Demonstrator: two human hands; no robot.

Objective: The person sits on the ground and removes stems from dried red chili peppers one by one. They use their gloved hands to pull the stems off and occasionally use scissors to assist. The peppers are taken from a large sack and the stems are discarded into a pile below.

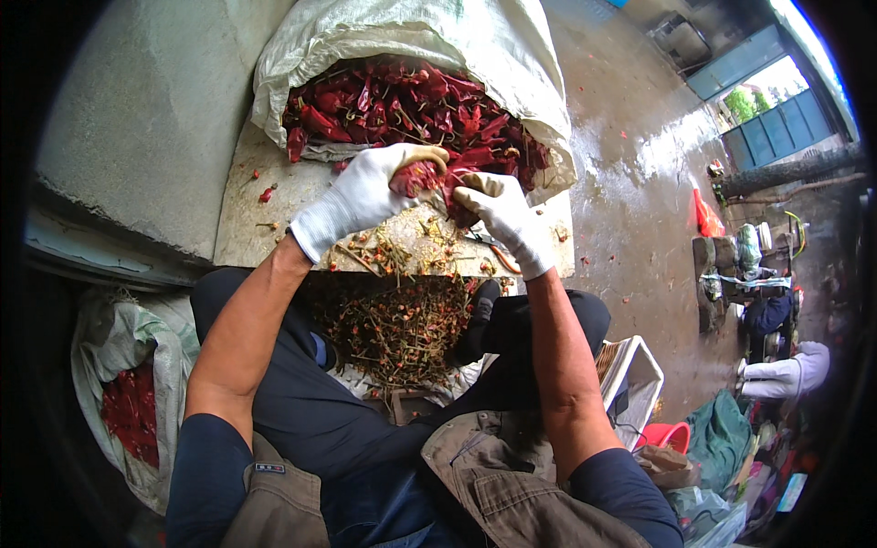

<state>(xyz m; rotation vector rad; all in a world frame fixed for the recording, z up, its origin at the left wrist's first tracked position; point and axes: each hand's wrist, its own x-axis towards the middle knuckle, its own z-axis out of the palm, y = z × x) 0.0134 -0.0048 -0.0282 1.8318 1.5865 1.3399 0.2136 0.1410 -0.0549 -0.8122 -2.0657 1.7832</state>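
Note:
My left hand [373, 181], in a white work glove, is closed around several dried red chili peppers [415, 179]. Gloved the same way, my right hand [499, 205] pinches another dark red chili [460, 198] close beside them. Just beyond both hands lies an open white woven sack [411, 31] on its side, its mouth full of dried chilies [384, 103]. Snipped stems and seeds litter the pale board [257, 205] under my hands. A cutting tool with an orange handle [505, 259] lies partly hidden beneath my right hand.
A heap of chili stems [390, 329] fills the space between my legs. At the left stands a sack of red chilies [131, 411] beside a concrete wall [144, 123]. To the right are a white-rimmed basket [640, 383], a red plastic basin [664, 437], wet floor [616, 205] and a person in pale clothes [788, 373].

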